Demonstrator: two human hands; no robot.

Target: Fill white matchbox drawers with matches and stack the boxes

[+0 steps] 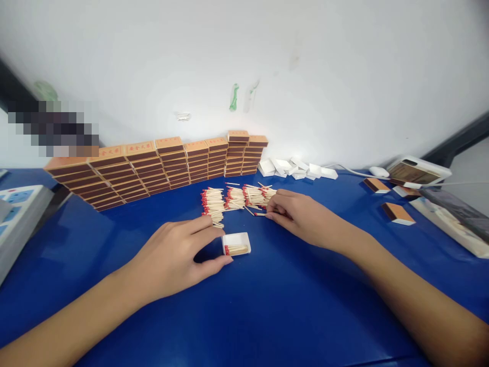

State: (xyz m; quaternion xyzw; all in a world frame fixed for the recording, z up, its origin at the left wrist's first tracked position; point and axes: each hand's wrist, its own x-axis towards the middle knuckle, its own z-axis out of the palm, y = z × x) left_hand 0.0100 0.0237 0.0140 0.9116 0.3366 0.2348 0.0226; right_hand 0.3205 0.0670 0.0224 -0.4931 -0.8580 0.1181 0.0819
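A small white matchbox tray [242,238] lies on the blue table with several red-tipped matches [237,250] along its near side. My left hand [187,250] grips the tray's left end between thumb and forefinger. Beyond it, loose matches [234,198] lie in bunches in a row, mostly with their red heads to the left. At the right end of that row my right hand [288,211] is closed, with thumb and fingers pinched on a match [261,214]. The curled fingers partly hide the matches beneath them.
Stacked orange-and-brown matchboxes [153,171] form a wall along the back left. White empty trays [294,167] are heaped at the back. Loose matchboxes [398,213], a cable and a white device [431,169] sit at the right. A white box stands far left.
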